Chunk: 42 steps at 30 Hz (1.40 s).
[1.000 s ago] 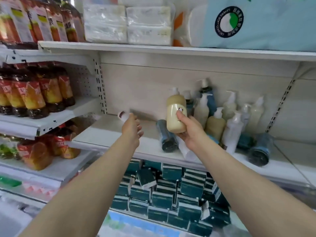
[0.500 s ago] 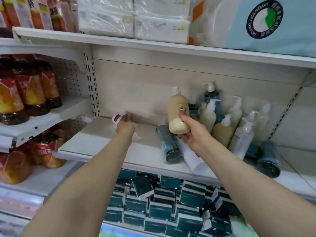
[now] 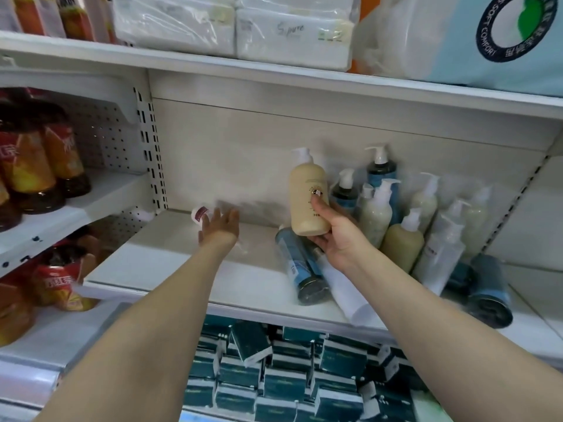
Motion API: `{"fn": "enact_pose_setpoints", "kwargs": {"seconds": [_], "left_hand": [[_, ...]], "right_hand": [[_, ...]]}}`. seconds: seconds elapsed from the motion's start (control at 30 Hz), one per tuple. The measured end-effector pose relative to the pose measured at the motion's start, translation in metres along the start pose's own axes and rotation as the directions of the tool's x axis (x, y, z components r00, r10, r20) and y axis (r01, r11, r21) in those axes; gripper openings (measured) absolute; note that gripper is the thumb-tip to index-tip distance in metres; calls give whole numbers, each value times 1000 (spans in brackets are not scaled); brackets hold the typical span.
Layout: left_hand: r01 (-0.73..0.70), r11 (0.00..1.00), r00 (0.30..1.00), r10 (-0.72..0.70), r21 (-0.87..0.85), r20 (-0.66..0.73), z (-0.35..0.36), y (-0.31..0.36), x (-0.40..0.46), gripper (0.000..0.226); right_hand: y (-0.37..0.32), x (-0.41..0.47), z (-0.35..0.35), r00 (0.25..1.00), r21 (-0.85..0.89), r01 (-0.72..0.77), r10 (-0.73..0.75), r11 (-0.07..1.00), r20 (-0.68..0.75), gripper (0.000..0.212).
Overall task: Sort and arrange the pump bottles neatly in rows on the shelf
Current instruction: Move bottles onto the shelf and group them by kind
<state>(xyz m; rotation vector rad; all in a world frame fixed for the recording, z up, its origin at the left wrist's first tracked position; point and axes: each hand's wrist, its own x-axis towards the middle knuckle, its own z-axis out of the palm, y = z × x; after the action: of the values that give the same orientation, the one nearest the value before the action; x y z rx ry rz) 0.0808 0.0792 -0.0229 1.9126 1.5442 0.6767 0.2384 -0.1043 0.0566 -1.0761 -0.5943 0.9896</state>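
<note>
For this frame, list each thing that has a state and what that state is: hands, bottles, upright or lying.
Right hand: grips the cream bottle.
Cream bottle: upright, lifted off the shelf.
Left hand: fingers extended toward a small white bottle.
Small white bottle: lying down.
Blue bottle: lying down.
White bottle: lying down.

Bright even light, soft blur (edges bowed, wide-angle).

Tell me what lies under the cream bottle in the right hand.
Under the cream pump bottle, gripped by the right hand, a blue bottle and a white bottle lie on the shelf. The hand covers their tops.
</note>
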Motion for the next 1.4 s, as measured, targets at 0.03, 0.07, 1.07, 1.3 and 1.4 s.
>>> {"fn": "enact_pose_setpoints", "kwargs": {"seconds": [0.03,0.07,1.07,1.3,1.4], "left_hand": [[0,1000,1000,0,2,7,0,0,1,47],[-2,1000,1000,2,7,13,1,-1,1,46],[-97,992,994,93,81,48,-44,-25,-31,72],[-137,990,989,135,34,55,-46,-31,-56,59],[-132,988,991,128,80,50,-44,-31,-63,53]], "right_hand": [[1,1,1,1000,-4,7,-7,1000,7,44],[1,2,2,1000,-8,15,-15,1000,14,47],[24,-15,32,999,16,38,-38,999,28,51],[32,-31,42,998,20,37,-38,999,57,59],[36,-36,42,997,30,33,-35,999,64,68]]}}
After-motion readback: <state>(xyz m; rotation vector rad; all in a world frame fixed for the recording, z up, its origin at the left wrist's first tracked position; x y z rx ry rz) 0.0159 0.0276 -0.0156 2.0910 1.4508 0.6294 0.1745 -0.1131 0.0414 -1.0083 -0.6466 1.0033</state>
